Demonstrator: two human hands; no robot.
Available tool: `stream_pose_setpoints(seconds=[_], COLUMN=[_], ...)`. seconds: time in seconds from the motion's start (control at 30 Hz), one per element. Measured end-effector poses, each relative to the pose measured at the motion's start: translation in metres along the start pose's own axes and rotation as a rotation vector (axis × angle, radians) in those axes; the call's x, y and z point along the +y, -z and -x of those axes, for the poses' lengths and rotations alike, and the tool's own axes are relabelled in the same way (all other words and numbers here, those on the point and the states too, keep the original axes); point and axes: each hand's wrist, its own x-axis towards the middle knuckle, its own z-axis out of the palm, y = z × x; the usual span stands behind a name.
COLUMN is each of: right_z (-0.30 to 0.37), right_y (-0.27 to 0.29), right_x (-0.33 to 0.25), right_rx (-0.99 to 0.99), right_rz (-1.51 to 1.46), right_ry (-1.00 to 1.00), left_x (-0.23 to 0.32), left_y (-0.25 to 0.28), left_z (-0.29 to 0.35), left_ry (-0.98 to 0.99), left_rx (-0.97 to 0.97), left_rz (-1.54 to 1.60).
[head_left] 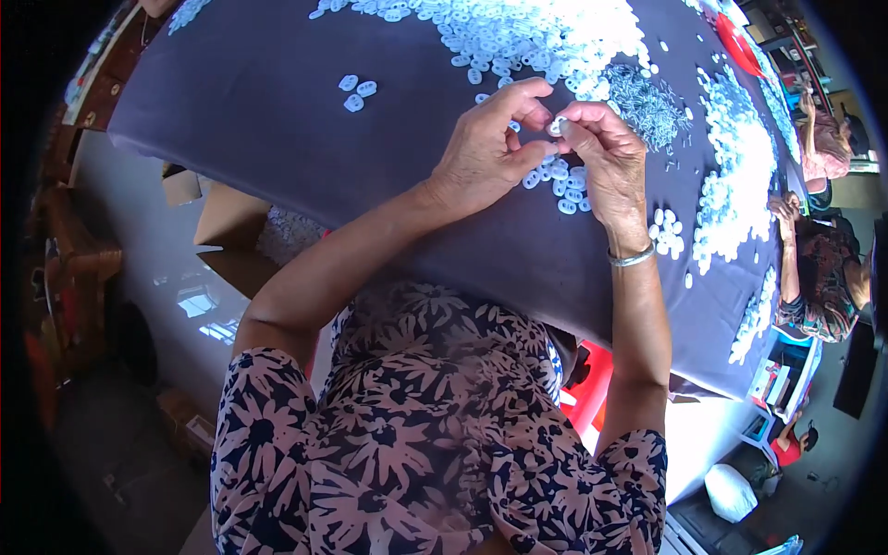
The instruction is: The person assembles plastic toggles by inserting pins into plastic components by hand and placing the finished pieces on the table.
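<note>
Above the dark tablecloth (305, 120), my two hands are close together. My right hand (610, 162), with a bracelet at its wrist, pinches a small white oval plastic piece (557, 126) between thumb and fingertips. My left hand (490, 143) faces it, thumb and forefinger apart on either side of the piece. Another white piece (513, 127) shows between the left fingers; whether they touch it I cannot tell. Beneath the hands lies a loose cluster of white oval pieces with slots (567, 188). Small metal parts (647, 106) lie heaped just beyond my right hand.
A large heap of white pieces (546, 37) covers the far side, another heap (731, 176) the right. Small groups (354, 92) (666, 233) of pieces lie apart. A red dish (738, 44) is at far right. Co-workers (819, 268) sit along the right edge. A cardboard box (231, 217) stands at lower left.
</note>
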Motion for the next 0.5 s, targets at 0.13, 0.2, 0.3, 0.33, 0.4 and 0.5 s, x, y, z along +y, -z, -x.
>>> stream_pose_setpoints(seconds=[0.13,0.2,0.3,0.33,0.4,0.5], right_z=[0.002,0.003,0.003,0.003,0.003,0.002], right_y=[-0.011,-0.014,-0.014,-0.013,-0.008,-0.006], right_x=[0.005,0.006,0.011,0.014,0.011,-0.007], right_rx=[0.014,0.024,0.033,0.045,0.000,-0.101], right_rz=[-0.011,0.041,0.172,0.260,0.417,0.701], right_ry=[0.008,0.019,0.036,0.095,0.137,0.210], left_x=[-0.005,-0.007,-0.007,-0.007,-0.009,-0.008], left_y=[0.005,0.008,0.010,0.011,0.012,0.014], left_z=[-0.002,-0.002,-0.002,-0.003,-0.005,-0.005], left_ry=[-0.089,-0.122,-0.062,-0.059,-0.121,-0.156], left_rx=[0.028,0.029,0.027,0.022,-0.029,-0.094], left_rz=[-0.076,-0.111,-0.103,-0.102,-0.195,-0.252])
